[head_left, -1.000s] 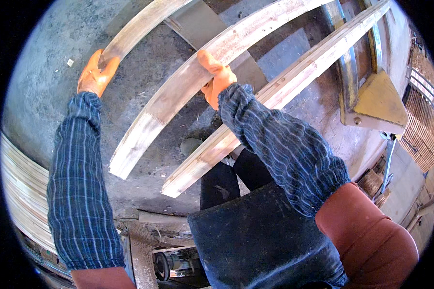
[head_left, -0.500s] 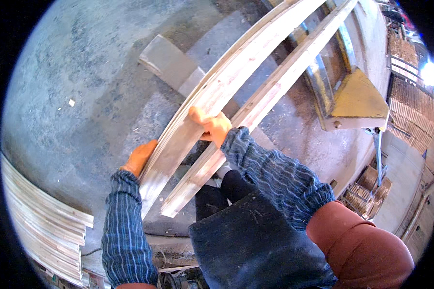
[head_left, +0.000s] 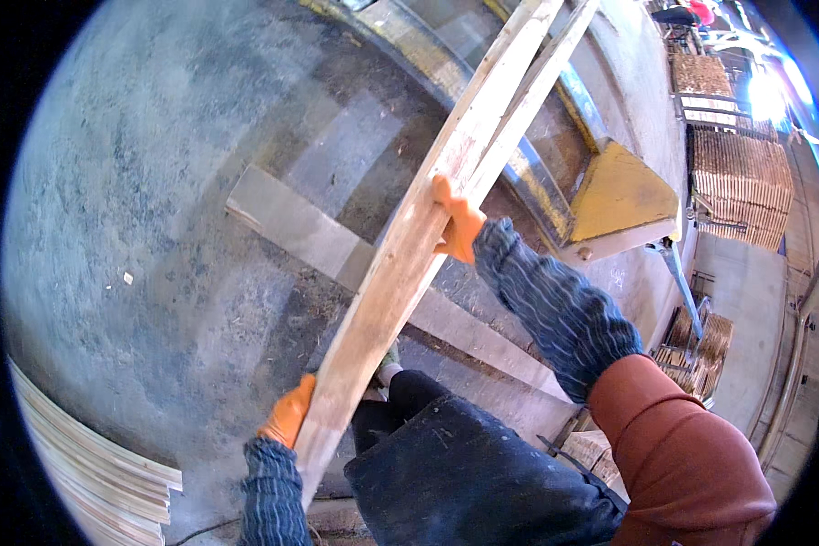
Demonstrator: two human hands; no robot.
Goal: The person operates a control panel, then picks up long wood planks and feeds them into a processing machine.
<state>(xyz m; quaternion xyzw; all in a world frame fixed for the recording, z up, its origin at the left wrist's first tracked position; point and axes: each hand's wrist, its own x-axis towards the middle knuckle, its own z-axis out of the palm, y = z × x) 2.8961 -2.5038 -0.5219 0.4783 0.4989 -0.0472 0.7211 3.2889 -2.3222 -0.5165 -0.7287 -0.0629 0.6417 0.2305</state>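
Observation:
Two long pale wooden boards (head_left: 396, 264) slant from low centre to the top, lying together at the near end and parting toward the far end. My left hand (head_left: 288, 411), in an orange glove, is closed around their left edge near the lower end. Farther up, my gloved right hand (head_left: 461, 220) grips the right side, thumb on top and fingers partly hidden beneath. The second board (head_left: 541, 82) shows mostly at the upper right; its lower part is hidden under the front one.
Beneath the boards, a flat grey plank (head_left: 296, 223) lies across the floor. A yellow and blue pallet jack (head_left: 623, 196) stands at upper right. A stack of long boards (head_left: 109, 473) sits at lower left. Piled wooden slats (head_left: 742, 182) stand at far right.
The gap between the two boards has closed along their near part. My left hand has moved down toward the lower edge, and my right hand has shifted right and slightly up.

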